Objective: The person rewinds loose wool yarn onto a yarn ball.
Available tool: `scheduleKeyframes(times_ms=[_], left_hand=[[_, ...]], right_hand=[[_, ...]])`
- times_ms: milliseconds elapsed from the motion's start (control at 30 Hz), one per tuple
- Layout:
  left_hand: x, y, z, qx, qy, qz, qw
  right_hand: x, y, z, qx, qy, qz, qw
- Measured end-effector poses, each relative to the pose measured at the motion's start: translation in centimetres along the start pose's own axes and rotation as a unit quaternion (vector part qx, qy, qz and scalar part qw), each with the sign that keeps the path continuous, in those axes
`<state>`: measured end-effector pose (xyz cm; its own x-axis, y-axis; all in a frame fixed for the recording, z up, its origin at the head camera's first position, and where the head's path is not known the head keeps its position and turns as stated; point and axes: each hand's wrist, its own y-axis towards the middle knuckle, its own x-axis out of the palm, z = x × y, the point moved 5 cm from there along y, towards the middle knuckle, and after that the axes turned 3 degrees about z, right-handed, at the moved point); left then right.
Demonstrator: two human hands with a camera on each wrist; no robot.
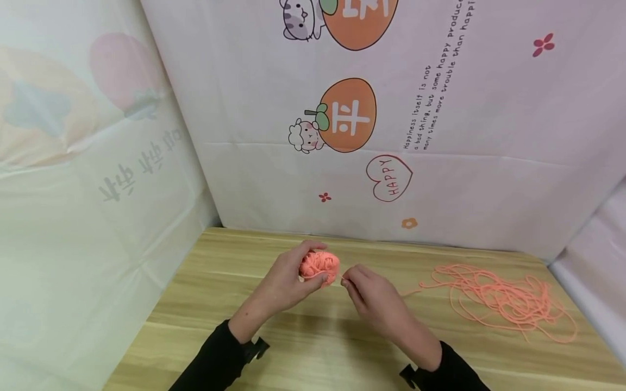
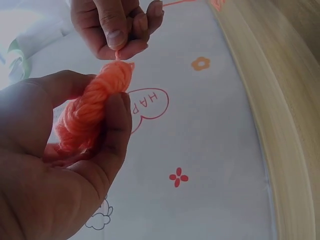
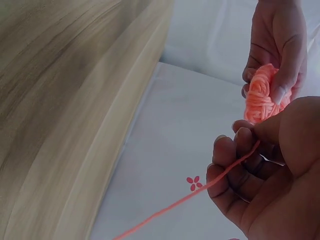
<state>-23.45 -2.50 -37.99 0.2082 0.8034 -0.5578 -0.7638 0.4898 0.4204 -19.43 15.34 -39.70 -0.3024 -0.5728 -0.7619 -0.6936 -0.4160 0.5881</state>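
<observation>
- Held up over the wooden table [image 1: 195, 296]: one ball of yarn [image 1: 320, 265], coral-pink and fuzzy, wound in ridged loops into a stubby, rounded bundle; hub for all clock directions here, as in the head view.
- Wrapped round the ball from between eight and nine o'clock: one left hand [image 1: 283, 279], grasping with thumb and bent fingers.
- Out of the ball toward four o'clock: one thin, twisted strand [image 3: 172, 205].
- Near the ball at four o'clock: one right hand [image 1: 375, 300], fingers curled, pinching the strand, with more of its length trailing away past the fingers.
- Well apart at three o'clock, flat on the table: one heap [image 1: 518, 298] of the same yarn, loose and tangled, loops too many to count.
- Underneath: streaky, pale wood grain.
- Toward eight and four o'clock: two black sleeves [image 1: 215, 353], one dark clip [image 1: 256, 349] at each wrist.
- Beyond, at twelve o'clock: one white, creased sheet [image 1: 264, 184], printed with two orange fruits [image 1: 359, 141], two red flowers [image 1: 543, 45], one orange flower [image 1: 409, 223] at two o'clock and one heart outline [image 1: 389, 178] between one and two.
</observation>
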Motion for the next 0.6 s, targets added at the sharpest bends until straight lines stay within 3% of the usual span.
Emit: scheduleKeyframes(times_ms=[367,600], left_hand=[[-0.1,0.1,-0.7,-0.072,0.008,0.061,0.9955],[0.2,0.3,-0.7,-0.055,0.028,0.065,0.9960]], right_hand=[[0.1,-0.2,-0.8,-0.012,-0.032,-0.020,0.9992],[-0.1,-0.1,-1.8,-0.042,-0.043,-0.020,0.9980]])
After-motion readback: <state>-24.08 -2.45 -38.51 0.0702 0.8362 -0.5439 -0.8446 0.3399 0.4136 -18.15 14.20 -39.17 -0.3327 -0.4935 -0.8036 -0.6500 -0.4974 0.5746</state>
